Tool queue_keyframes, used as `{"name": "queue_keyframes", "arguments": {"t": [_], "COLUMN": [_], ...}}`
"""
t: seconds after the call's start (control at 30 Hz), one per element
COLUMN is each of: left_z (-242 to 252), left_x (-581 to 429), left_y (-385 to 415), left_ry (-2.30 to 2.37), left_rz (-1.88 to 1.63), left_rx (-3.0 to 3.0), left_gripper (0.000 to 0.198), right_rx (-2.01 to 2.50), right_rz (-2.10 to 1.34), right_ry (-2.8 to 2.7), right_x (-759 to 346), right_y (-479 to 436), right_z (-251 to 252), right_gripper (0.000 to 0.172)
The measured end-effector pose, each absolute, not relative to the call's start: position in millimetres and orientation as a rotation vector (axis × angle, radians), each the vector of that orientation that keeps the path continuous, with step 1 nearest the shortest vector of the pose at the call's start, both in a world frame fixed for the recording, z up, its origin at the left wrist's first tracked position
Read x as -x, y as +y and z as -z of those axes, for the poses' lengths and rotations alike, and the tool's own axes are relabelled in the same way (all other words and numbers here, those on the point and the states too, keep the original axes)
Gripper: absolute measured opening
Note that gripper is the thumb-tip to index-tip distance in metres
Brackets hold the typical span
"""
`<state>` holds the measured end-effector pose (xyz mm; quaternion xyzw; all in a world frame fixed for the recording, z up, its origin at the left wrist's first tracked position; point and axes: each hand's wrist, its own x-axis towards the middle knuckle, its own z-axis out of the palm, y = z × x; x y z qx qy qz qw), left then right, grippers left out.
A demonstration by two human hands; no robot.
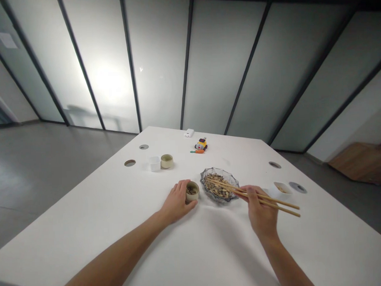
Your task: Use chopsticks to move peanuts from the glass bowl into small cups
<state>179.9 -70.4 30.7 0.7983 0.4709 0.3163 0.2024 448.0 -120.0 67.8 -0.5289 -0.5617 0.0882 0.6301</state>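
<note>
My left hand (176,203) is wrapped round the side of a small round cup (195,197) on the table, with some dark seeds visible inside it. In my right hand (261,211) is a pair of wooden chopsticks (280,203). Their tips reach into a clear faceted glass bowl (223,199) and touch the heap of seeds (216,186), which look like sunflower seeds in their shells. Whether a seed is pinched between the tips is too small to tell. The glass bowl stands just right of the cup.
A white dish (280,190) with pale bits stands beyond my right hand. Left of centre are a second round cup (166,161) and a clear plastic box (154,164). Farther back lie a toy car (201,144), a toy carrot (199,151) and a white device (189,133).
</note>
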Motion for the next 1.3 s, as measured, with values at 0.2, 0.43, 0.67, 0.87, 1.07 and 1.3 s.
{"name": "queue_keyframes", "arguments": {"t": [0.2,0.43,0.67,0.87,1.07,1.3], "left_z": [-30.8,-30.4,-31.4,-29.5,-28.9,-31.2], "left_x": [-180.5,-179.2,-179.1,-179.0,-179.2,-178.9], "left_y": [-70.7,-70.5,-70.9,-69.6,-69.3,-69.9], "left_ry": [1.332,1.309,1.300,1.306,1.303,1.314], "left_rz": [-0.839,-0.865,-0.875,-0.878,-0.876,-0.837], "left_rx": [-2.253,-2.257,-2.259,-2.253,-2.253,-2.257], "left_gripper": [0.067,0.066,0.066,0.066,0.066,0.068], "right_rx": [1.179,1.358,1.393,1.236,1.238,1.333], "right_rz": [-0.169,0.076,-0.020,-0.157,-0.089,0.030], "right_ry": [-1.474,-1.505,-1.641,-1.794,-1.773,-1.672], "right_x": [-418.1,-465.4,-480.4,-474.6,-478.6,-480.7], "right_y": [-129.1,-121.5,-112.6,-113.7,-113.8,-111.8], "right_z": [-69.8,-79.2,-69.9,-66.0,-68.5,-68.8], "right_gripper": [0.039,0.052,0.051,0.037,0.037,0.045]}}
